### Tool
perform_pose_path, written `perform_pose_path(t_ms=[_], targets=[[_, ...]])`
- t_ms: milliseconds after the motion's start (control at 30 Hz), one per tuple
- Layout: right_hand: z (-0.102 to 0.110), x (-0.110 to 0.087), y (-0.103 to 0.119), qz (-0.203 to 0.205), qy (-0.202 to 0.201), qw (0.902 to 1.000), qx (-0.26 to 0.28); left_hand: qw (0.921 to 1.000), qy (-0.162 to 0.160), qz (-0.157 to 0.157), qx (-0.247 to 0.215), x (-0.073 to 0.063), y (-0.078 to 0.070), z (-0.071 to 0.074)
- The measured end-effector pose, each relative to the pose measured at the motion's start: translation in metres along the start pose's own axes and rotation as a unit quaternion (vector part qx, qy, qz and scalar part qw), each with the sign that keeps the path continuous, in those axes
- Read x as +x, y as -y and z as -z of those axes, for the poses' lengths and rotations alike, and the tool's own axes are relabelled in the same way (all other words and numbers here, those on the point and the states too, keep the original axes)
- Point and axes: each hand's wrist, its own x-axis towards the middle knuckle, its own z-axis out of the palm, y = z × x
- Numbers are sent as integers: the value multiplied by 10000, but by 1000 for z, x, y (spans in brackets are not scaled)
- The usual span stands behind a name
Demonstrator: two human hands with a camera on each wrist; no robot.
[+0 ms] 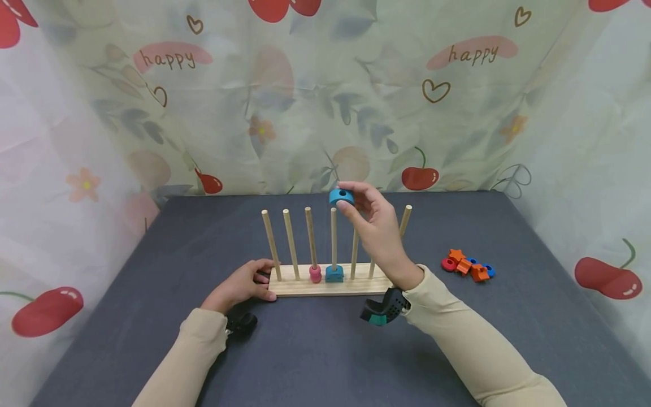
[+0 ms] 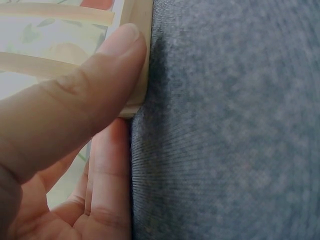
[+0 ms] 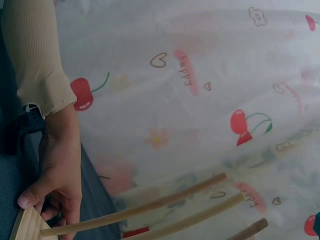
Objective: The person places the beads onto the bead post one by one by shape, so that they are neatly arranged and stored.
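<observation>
A wooden peg board (image 1: 305, 288) with several upright pegs stands on the dark table. My left hand (image 1: 244, 285) grips its left end; in the left wrist view the thumb (image 2: 117, 65) presses along the board's edge. My right hand (image 1: 376, 223) pinches a blue bead (image 1: 341, 196) with a hole in it, between thumb and fingers. That bead is up near the top of the fourth peg (image 1: 333, 237) from the left. Low on this peg sits a blue block (image 1: 334, 275), and on the third peg a pink bead (image 1: 315, 275). The right forearm hides part of the board's right end.
To the right of the board lies a small pile of orange, red and blue beads (image 1: 464, 265). A patterned curtain (image 1: 305, 113) hangs behind the table (image 1: 315, 362) and along both sides. Dark wrist cameras (image 1: 385, 307) are strapped to both wrists.
</observation>
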Motion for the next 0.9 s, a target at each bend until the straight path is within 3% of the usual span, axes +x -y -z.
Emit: perform_pose_path(t_ms=[533, 900], targets=[[-7, -3, -22, -159, 108, 9998, 73, 10000, -6, 49, 10, 0, 0, 0], [-10, -12, -34, -796, 108, 9964, 285, 10000, -24, 53, 32, 0, 0, 0]])
